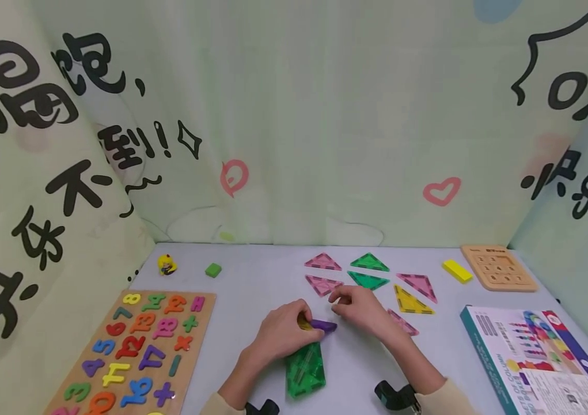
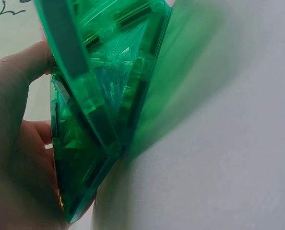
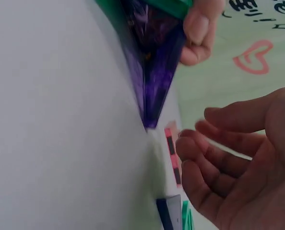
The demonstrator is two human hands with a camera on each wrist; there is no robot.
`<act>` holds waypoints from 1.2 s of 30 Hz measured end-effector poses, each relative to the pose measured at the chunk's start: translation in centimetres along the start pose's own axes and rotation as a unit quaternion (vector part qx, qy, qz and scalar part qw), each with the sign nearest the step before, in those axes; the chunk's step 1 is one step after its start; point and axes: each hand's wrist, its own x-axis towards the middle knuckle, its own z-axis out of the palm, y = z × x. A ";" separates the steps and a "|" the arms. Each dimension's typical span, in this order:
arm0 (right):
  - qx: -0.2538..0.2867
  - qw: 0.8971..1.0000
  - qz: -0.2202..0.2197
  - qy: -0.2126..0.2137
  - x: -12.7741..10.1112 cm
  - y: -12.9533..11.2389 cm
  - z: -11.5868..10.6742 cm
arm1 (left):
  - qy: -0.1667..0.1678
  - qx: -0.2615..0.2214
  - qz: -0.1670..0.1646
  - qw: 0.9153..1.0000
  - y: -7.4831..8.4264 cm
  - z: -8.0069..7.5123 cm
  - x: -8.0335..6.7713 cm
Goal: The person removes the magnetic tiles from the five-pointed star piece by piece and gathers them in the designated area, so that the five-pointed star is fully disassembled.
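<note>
Head: left hand (image 1: 287, 329) grips green-and-purple tile build (image 1: 306, 370) over white table (image 1: 257, 282); right hand (image 1: 360, 311) loosely curled and empty near triangle tiles (image 1: 368, 281). Left wrist: fingers (image 2: 36, 60) against build's green side. Right wrist: purple tip (image 3: 157, 96) near, apart from right fingertips (image 3: 189, 147)

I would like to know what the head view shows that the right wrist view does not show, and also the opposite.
Only the head view shows the number board, the toy figure and the yellow block. Only the right wrist view shows the right hand from its palm side. Both show the left hand holding the green and purple shape, and the curtain.
</note>
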 end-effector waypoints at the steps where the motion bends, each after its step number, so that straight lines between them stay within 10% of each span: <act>1: 0.003 1.000 0.009 -0.006 -0.5 -0.1 0.2 | 0.001 -0.002 0.001 1.000 0.0 0.0 0.0; 11: 0.114 0.987 0.071 -0.088 -2.6 0.1 1.4 | -0.009 -0.041 0.002 0.999 -0.3 -0.2 -0.2; 20: 0.266 0.960 0.090 -0.012 -2.4 0.7 2.3 | -0.027 -0.066 0.001 0.997 -0.8 -0.4 0.1; 36: 0.324 0.939 0.096 0.068 -2.2 0.5 2.5 | -0.049 -0.091 0.011 0.995 -0.8 -0.8 0.0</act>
